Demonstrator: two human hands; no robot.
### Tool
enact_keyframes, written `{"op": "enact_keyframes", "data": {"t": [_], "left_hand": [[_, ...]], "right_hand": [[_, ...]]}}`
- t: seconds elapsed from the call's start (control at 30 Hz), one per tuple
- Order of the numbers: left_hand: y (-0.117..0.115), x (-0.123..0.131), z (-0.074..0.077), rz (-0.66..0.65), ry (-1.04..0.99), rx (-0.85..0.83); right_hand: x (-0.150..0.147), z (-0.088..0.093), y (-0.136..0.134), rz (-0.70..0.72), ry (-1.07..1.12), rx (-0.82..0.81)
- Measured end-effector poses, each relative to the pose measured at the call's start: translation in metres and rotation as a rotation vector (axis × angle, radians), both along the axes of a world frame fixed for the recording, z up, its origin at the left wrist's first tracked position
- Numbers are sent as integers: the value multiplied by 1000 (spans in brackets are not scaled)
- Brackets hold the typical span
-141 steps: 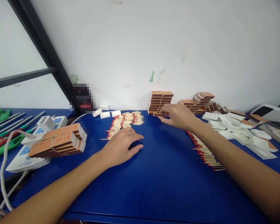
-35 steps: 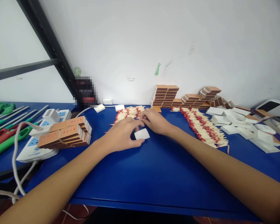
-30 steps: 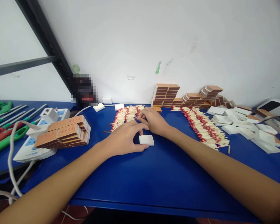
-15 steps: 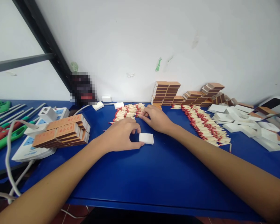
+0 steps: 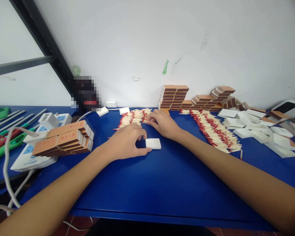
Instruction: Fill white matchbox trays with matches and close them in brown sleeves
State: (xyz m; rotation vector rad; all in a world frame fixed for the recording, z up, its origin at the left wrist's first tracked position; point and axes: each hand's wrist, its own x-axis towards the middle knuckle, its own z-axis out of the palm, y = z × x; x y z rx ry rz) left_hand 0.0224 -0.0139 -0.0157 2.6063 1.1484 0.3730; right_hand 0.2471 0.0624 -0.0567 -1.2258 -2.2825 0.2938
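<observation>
A small white matchbox tray lies flat on the blue table in front of me. My left hand has its thumb and forefinger at the tray's left end, one at each corner. Just beyond it, my right hand has its fingers pinched together at the right edge of a pile of red-headed matches. What those fingertips hold, if anything, is hidden. Part of the pile is behind my left hand.
Stacked matchboxes stand against the wall. To the right lie a broad row of matches and loose white trays. Bundled matchboxes rest on a power strip at left, beside green-handled tools.
The whole view has shifted slightly. Both hands stay almost where they were, with the left still at the tray and the right at the matches.
</observation>
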Motion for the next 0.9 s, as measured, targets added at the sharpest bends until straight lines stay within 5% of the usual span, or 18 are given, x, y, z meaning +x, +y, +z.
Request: {"op": "enact_keyframes", "data": {"t": [0.9], "left_hand": [[8, -4, -3, 12, 33, 87]], "right_hand": [[3, -2, 1, 3, -9, 2]]}}
